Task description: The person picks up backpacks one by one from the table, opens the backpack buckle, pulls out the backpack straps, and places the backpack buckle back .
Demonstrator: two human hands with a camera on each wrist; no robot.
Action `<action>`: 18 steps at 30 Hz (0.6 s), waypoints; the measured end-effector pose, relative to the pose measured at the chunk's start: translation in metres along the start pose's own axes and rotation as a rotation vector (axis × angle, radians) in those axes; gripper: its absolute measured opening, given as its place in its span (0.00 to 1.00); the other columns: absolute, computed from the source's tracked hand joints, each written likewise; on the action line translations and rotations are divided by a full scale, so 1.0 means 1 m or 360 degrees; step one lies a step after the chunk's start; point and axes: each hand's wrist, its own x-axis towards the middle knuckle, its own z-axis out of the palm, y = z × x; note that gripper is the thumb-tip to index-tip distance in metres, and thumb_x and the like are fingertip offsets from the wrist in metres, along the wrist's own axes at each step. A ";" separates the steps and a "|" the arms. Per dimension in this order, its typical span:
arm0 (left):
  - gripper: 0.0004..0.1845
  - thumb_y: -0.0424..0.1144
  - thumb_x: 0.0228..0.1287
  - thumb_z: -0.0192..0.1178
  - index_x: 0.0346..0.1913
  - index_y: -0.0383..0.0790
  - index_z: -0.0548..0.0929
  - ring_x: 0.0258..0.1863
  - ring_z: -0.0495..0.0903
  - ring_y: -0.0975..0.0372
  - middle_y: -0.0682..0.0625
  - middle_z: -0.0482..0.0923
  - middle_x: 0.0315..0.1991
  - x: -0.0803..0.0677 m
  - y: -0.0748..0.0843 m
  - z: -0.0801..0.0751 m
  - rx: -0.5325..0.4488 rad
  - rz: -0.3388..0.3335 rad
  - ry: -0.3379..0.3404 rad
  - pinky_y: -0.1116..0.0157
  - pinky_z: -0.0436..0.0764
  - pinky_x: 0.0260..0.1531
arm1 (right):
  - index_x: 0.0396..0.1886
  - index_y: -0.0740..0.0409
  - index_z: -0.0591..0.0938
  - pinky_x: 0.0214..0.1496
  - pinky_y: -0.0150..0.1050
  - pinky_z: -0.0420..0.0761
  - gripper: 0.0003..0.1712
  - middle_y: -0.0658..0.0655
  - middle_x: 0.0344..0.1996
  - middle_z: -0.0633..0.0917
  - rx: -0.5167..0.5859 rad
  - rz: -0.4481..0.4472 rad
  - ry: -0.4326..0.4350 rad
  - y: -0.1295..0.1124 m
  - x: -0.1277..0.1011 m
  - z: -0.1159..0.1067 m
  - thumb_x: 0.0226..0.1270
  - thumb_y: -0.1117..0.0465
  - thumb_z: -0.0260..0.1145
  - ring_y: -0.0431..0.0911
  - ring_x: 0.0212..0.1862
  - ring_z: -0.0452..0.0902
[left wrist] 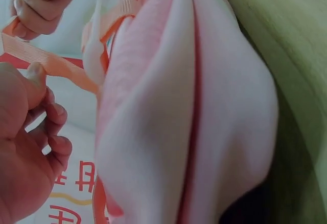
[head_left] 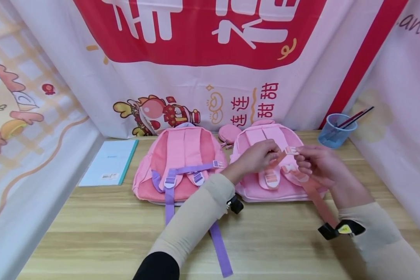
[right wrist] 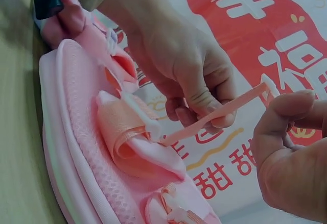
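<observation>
While pinched taut between left hand (head_left: 257, 157) and right hand (head_left: 318, 163), thin orange strap (right wrist: 219, 113) of soft pink backpack (head_left: 252, 186): light, limp, best gripped near its buckle.

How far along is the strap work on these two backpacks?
The left backpack looks done: its purple chest strap spans both shoulder straps. In hand is the right backpack: the left hand and right hand pinch its orange strap, whose buckle hangs unjoined. Left, seemingly: joining that buckle.
</observation>
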 end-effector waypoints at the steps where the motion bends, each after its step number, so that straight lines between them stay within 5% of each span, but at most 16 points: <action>1: 0.05 0.32 0.80 0.61 0.47 0.39 0.87 0.45 0.81 0.63 0.48 0.84 0.44 -0.001 -0.001 0.000 -0.0035 0.0003 0.0005 0.74 0.77 0.53 | 0.38 0.54 0.86 0.30 0.30 0.77 0.17 0.50 0.27 0.79 -0.0027 -0.0015 0.0009 0.000 0.000 0.001 0.88 0.58 0.56 0.42 0.24 0.70; 9: 0.10 0.34 0.81 0.61 0.56 0.37 0.87 0.49 0.81 0.62 0.46 0.87 0.50 -0.012 -0.005 -0.013 -0.0323 0.0015 0.0128 0.74 0.77 0.54 | 0.43 0.51 0.89 0.28 0.30 0.76 0.11 0.49 0.26 0.78 -0.0091 -0.0059 0.0193 -0.002 -0.003 0.006 0.84 0.54 0.64 0.42 0.23 0.71; 18: 0.15 0.39 0.73 0.72 0.57 0.38 0.86 0.35 0.74 0.66 0.50 0.78 0.37 -0.014 0.012 -0.024 -0.0309 0.0193 0.0168 0.69 0.77 0.40 | 0.43 0.50 0.90 0.29 0.30 0.76 0.10 0.49 0.25 0.77 -0.0061 -0.0014 0.0238 -0.001 -0.004 0.007 0.82 0.52 0.66 0.42 0.23 0.71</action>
